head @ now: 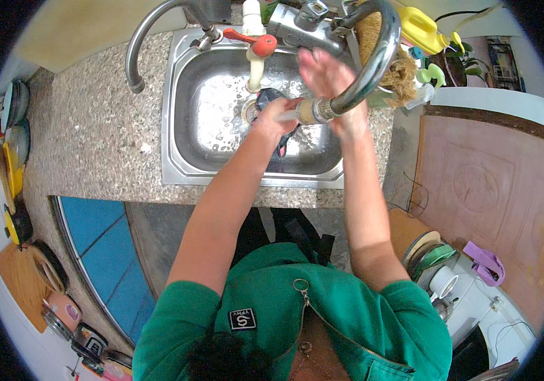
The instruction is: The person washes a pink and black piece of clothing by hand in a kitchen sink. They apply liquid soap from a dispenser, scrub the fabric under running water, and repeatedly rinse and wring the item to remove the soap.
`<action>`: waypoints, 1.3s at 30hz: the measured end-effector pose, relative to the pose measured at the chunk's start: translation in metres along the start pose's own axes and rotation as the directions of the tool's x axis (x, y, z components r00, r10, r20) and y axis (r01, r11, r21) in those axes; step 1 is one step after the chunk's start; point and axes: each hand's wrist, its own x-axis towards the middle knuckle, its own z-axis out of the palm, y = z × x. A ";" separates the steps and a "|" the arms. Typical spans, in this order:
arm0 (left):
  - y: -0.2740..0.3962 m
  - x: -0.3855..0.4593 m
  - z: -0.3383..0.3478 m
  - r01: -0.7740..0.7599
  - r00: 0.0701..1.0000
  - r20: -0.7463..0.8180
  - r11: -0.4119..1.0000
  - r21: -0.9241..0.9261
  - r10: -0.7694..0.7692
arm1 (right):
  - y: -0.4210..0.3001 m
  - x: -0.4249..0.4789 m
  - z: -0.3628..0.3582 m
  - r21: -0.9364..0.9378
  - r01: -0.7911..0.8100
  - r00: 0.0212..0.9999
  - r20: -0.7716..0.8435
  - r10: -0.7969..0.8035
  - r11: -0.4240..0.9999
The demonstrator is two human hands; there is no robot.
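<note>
My left hand point(272, 116) is low in the stainless-steel sink point(205, 157), closed around a dark grey item point(270, 96) with red and pink parts. The item shows above and below the hand; its exact kind is unclear. A curved metal faucet point(372, 78) arches over from the right, and its spout end point(310, 112) hides some of my left fingers. My right hand point(331, 78) is raised over the sink's right side, blurred, fingers stretched out, with nothing visible in it. The faucet pipe crosses in front of its palm and wrist.
A second curved faucet point(133, 62) stands at the left. A red-handled tap point(262, 46) reaches over the sink's back. On the right are a coir-like brown scrubber point(399, 76) and a yellow jug point(422, 28). The speckled stone counter point(105, 119) extends left, towards pans and a wooden board point(19, 281).
</note>
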 end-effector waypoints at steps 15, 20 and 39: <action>-0.008 0.001 -0.045 -0.001 0.886 0.424 0.916 -0.401 0.186 | 0.144 0.012 -0.024 -0.818 0.395 0.908 0.415 -0.046 0.417; -0.044 -0.028 0.023 -0.468 0.882 -0.165 0.860 -0.203 0.441 | 0.165 0.027 -0.033 -0.986 -0.081 0.993 -0.067 0.095 0.146; 0.030 -0.064 0.016 -0.127 0.972 -0.184 0.985 0.112 0.147 | 0.181 -0.051 0.001 -0.959 0.134 0.957 0.060 -0.282 0.249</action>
